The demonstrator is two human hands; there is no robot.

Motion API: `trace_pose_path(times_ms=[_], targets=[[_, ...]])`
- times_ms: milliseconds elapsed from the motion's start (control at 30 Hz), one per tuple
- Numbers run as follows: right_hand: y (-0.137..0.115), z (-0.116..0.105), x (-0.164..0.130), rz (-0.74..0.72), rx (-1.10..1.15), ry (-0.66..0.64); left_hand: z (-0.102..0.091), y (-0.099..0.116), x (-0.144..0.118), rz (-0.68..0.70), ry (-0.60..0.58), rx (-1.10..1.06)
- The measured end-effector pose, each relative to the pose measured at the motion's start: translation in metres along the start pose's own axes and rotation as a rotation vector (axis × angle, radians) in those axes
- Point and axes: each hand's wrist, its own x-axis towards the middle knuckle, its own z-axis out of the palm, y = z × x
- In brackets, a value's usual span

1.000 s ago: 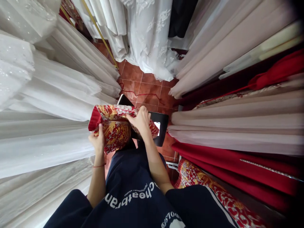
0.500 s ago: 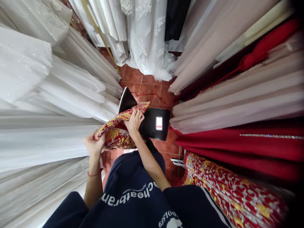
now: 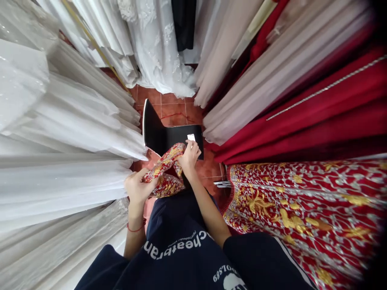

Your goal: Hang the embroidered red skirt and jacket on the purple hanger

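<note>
A red, gold and silver embroidered cloth [image 3: 166, 183] is bunched and curved between my two hands, in front of my waist. The part low against my dark shirt is hidden. My left hand [image 3: 137, 187] is closed around its left end. At its upper right end my right hand [image 3: 190, 157] grips the edge, fingers bent. Just past those fingertips a small white card or label [image 3: 191, 137] shows on the seat of a black chair [image 3: 178, 133], partly covered by my hand. The chair's backrest [image 3: 153, 125] stands to the left, beyond the cloth.
White gowns [image 3: 78, 177] hang close along the left, and lace ones [image 3: 151, 44] at the far end. Pale and red dresses [image 3: 302, 117] line the right. Nearer on the right is a red-and-gold embroidered garment [image 3: 290, 201]. A red cord [image 3: 175, 116] lies on the tiled floor [image 3: 169, 98].
My view has turned to the right. The cloth is drawn together, more bunched, with my hands closer to me and still gripping it. More of the embroidered garment on the right shows.
</note>
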Motion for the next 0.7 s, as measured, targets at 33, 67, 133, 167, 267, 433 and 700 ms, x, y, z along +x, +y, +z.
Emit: trace_pose_path(times_ms=[33,67,133,167,267,433,700], targets=[[0.001,-0.011,0.0,-0.006,-0.051,0.003,-0.002,0.0,-0.001,-0.023,0.028,-0.006],[-0.001,-0.02,-0.001,-0.024,-0.1,0.001,-0.006,0.0,-0.002,-0.05,0.061,-0.021],[-0.012,-0.033,-0.011,-0.075,-0.178,0.004,-0.015,-0.001,-0.002,-0.114,0.146,-0.061],[-0.019,-0.038,-0.017,-0.107,-0.202,0.009,-0.02,-0.002,0.0,-0.147,0.191,-0.081],[-0.035,-0.052,-0.035,-0.184,-0.22,0.001,-0.036,-0.001,0.005,-0.209,0.324,-0.116],[-0.027,-0.094,-0.038,0.006,-0.212,-0.133,-0.038,0.004,0.012,-0.094,0.351,-0.123],[0.088,-0.199,-0.029,0.151,-0.074,-0.113,0.03,0.069,0.011,0.209,-0.09,-0.032]])
